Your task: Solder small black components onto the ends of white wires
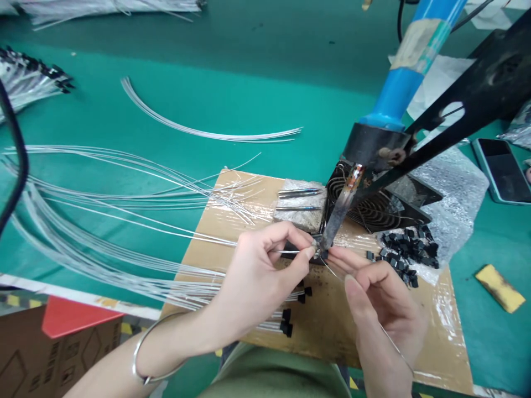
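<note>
Cardboard (327, 326) beneath pinched left grip (267, 271)

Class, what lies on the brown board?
White wires, some with black ends, loose black pieces and a grey block bearing metal rods lie on the brown board. The left hand hides whatever lies directly behind it.

In the centre of the frame, the left hand (267, 271) pinches a white wire (215, 240) by the tip of a blue-handled soldering iron (386, 98). The right hand (384, 309), lower right, holds a thin strand (331, 270) reaching there. Small black parts (415, 246) lie at middle right.
</note>
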`<state>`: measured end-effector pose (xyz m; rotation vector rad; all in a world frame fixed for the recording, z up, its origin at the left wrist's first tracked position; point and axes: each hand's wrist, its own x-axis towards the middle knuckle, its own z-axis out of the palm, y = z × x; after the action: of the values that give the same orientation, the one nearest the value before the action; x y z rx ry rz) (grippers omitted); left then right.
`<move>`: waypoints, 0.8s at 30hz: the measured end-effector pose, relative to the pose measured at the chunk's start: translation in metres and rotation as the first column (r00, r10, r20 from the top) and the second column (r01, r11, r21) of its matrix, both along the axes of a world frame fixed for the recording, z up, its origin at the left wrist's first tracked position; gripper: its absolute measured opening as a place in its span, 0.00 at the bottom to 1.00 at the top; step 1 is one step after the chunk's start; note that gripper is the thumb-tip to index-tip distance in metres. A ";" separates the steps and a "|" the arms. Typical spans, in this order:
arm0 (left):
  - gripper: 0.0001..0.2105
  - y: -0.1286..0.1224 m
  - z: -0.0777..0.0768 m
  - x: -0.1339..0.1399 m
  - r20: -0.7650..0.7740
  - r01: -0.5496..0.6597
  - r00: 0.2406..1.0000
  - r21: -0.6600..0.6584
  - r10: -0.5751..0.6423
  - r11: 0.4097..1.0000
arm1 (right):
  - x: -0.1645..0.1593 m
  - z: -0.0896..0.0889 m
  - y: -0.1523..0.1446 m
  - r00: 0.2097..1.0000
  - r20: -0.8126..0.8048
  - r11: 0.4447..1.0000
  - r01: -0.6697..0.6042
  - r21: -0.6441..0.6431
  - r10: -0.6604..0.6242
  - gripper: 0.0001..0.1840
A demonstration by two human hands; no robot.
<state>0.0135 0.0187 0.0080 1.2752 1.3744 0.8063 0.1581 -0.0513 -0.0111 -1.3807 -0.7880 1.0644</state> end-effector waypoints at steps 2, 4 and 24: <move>0.05 0.000 0.000 0.000 -0.001 0.005 1.000 0.003 -0.005 1.000 | 0.000 0.000 0.000 1.000 0.001 1.000 -0.002 0.004 0.002 0.14; 0.05 -0.001 0.001 0.000 0.001 0.004 1.000 0.005 -0.004 1.000 | 0.000 0.000 0.000 1.000 0.001 1.000 0.003 0.005 -0.003 0.14; 0.04 -0.002 0.000 0.000 0.071 -0.022 0.997 0.036 0.020 0.999 | -0.001 0.001 0.001 0.999 0.030 1.000 0.019 0.010 -0.019 0.14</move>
<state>0.0133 0.0163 0.0075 1.2503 1.3237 0.8864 0.1572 -0.0505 -0.0103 -1.3967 -0.7998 1.0264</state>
